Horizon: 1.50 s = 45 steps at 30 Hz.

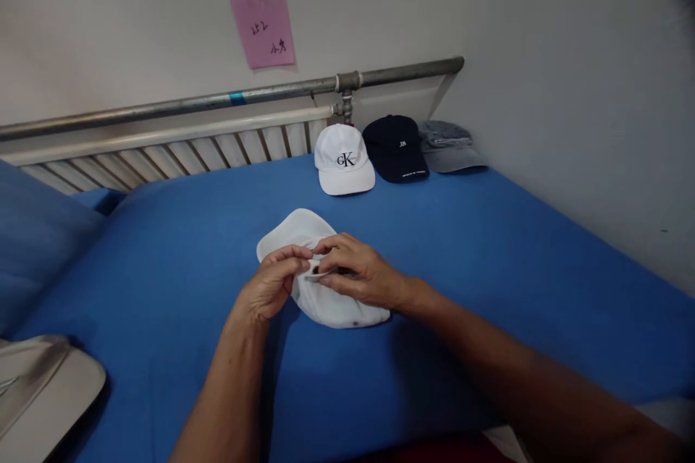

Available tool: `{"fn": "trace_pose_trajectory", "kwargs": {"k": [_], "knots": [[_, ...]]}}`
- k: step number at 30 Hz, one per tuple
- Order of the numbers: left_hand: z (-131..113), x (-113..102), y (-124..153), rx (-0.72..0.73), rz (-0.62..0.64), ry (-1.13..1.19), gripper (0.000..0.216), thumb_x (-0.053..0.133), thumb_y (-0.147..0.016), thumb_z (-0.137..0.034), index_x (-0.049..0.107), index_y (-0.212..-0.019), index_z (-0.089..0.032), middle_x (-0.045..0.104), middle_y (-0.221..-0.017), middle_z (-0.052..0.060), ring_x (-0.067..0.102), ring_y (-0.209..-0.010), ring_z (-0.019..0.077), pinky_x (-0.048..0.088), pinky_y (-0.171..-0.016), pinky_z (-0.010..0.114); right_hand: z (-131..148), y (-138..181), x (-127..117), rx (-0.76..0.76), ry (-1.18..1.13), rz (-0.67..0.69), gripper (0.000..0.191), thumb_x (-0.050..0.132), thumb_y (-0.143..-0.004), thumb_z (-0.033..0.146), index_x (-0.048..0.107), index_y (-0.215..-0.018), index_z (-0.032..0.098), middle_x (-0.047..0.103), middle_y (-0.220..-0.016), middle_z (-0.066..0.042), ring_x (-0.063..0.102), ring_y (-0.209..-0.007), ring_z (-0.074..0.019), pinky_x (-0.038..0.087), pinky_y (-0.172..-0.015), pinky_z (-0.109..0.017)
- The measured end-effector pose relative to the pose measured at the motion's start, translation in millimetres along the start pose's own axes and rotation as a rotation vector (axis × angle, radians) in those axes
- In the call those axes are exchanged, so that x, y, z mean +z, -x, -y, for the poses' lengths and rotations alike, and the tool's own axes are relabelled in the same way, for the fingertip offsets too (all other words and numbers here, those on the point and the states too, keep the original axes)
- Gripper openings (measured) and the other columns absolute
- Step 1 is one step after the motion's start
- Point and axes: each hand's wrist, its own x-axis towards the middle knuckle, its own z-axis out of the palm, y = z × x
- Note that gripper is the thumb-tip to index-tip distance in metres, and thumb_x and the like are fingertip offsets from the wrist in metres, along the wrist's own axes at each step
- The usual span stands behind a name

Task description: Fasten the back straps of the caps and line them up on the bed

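A white cap lies on its side on the blue-covered surface, its brim pointing away to the upper left. My left hand pinches the strap at the back opening of the cap between thumb and fingers. From the right, my right hand grips the same strap, its fingers bent close to the left fingertips. A small dark spot shows between the two hands. Part of the strap and its fastening is hidden behind my fingers.
Along the back stand a white cap with black letters, a black cap and a grey cap. Behind them run a metal pipe and a white radiator. A beige object lies at lower left. A pink note hangs on the wall.
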Motion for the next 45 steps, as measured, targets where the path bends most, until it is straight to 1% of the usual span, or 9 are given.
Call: {"fn": "trace_pose_trajectory", "kwargs": {"k": [4, 8, 10, 14, 20, 24, 32, 41, 45], "knots": [[-1.2, 2.5, 1.0, 0.000, 0.025, 0.039, 0.019, 0.077, -0.050, -0.011, 0.068, -0.067, -0.012, 0.066, -0.059, 0.000, 0.057, -0.051, 0.0094, 0.045, -0.052, 0.020, 1.7, -0.2, -0.1, 0.112, -0.217, -0.048, 0.002, 0.064, -0.081, 0.017, 0.062, -0.082, 0.018, 0.061, -0.107, -0.007, 0.057, -0.106, -0.0179, 0.043, -0.094, -0.036], [-1.1, 1.7, 1.4, 0.016, 0.058, 0.050, 0.024, 0.081, -0.050, -0.011, 0.067, -0.070, -0.012, 0.068, -0.062, 0.001, 0.060, -0.053, 0.0098, 0.047, -0.054, 0.020, 1.6, -0.1, -1.4, 0.242, -0.349, -0.044, 0.009, 0.062, -0.080, 0.017, 0.060, -0.071, 0.017, 0.063, -0.103, -0.005, 0.058, -0.104, -0.0180, 0.042, -0.095, -0.036], [0.0, 2.0, 1.5, 0.020, 0.057, 0.056, 0.025, 0.082, -0.050, -0.011, 0.067, -0.070, -0.012, 0.068, -0.061, 0.001, 0.060, -0.052, 0.0093, 0.047, -0.054, 0.019, 1.6, -0.4, -0.6, 0.259, -0.352, -0.055, 0.012, 0.062, -0.080, 0.017, 0.060, -0.068, 0.017, 0.063, -0.101, -0.005, 0.059, -0.102, -0.0180, 0.042, -0.094, -0.036], [2.1, 3.6, 1.3, 0.048, 0.036, 0.052, 0.028, 0.083, -0.049, -0.011, 0.066, -0.071, -0.012, 0.069, -0.062, 0.001, 0.061, -0.053, 0.0090, 0.047, -0.054, 0.018, 2.4, -1.1, 2.9, 0.260, -0.282, -0.139, 0.016, 0.065, -0.076, 0.018, 0.056, -0.063, 0.017, 0.063, -0.097, -0.005, 0.060, -0.096, -0.0178, 0.044, -0.090, -0.037], [3.2, 3.4, -0.1, 0.057, 0.035, 0.040, 0.027, 0.083, -0.050, -0.011, 0.065, -0.070, -0.012, 0.068, -0.061, 0.001, 0.061, -0.052, 0.0086, 0.047, -0.052, 0.017, 2.5, 0.9, 5.8, 0.280, -0.219, -0.210, 0.015, 0.064, -0.070, 0.012, 0.052, -0.062, 0.017, 0.060, -0.102, -0.006, 0.061, -0.089, -0.0165, 0.049, -0.078, -0.032], [4.6, 3.9, -0.6, 0.065, 0.029, 0.023, 0.026, 0.082, -0.052, -0.011, 0.065, -0.071, -0.012, 0.068, -0.061, 0.000, 0.061, -0.052, 0.0086, 0.047, -0.052, 0.017, -0.3, 3.1, 8.5, 0.232, -0.147, -0.246, 0.015, 0.062, -0.071, 0.012, 0.051, -0.063, 0.017, 0.060, -0.103, -0.007, 0.062, -0.089, -0.0170, 0.050, -0.074, -0.031], [7.5, 8.0, -0.7, 0.104, 0.012, -0.015, 0.024, 0.080, -0.052, -0.008, 0.066, -0.072, -0.013, 0.068, -0.062, -0.001, 0.061, -0.055, 0.0067, 0.046, -0.056, 0.015, -3.8, 5.4, 12.4, 0.044, 0.044, -0.219, 0.017, 0.057, -0.071, 0.007, 0.047, -0.066, 0.019, 0.061, -0.103, -0.009, 0.062, -0.095, -0.0178, 0.051, -0.084, -0.033], [11.0, 9.1, -2.7, 0.103, 0.023, 0.003, 0.023, 0.079, -0.053, -0.007, 0.066, -0.071, -0.013, 0.068, -0.062, -0.001, 0.061, -0.057, 0.0066, 0.046, -0.059, 0.015, -5.6, 6.8, 13.8, -0.110, 0.197, -0.225, 0.018, 0.052, -0.074, 0.004, 0.044, -0.069, 0.019, 0.060, -0.105, -0.013, 0.062, -0.095, -0.0176, 0.053, -0.083, -0.032], [11.9, 9.9, -4.0, 0.103, 0.020, -0.005, 0.023, 0.078, -0.053, -0.007, 0.066, -0.071, -0.013, 0.067, -0.062, -0.001, 0.061, -0.058, 0.0067, 0.046, -0.060, 0.016, -4.1, 6.2, 12.9, -0.172, 0.266, -0.218, 0.017, 0.051, -0.074, 0.003, 0.046, -0.070, 0.019, 0.060, -0.103, -0.013, 0.061, -0.094, -0.0181, 0.054, -0.083, -0.033]]}}
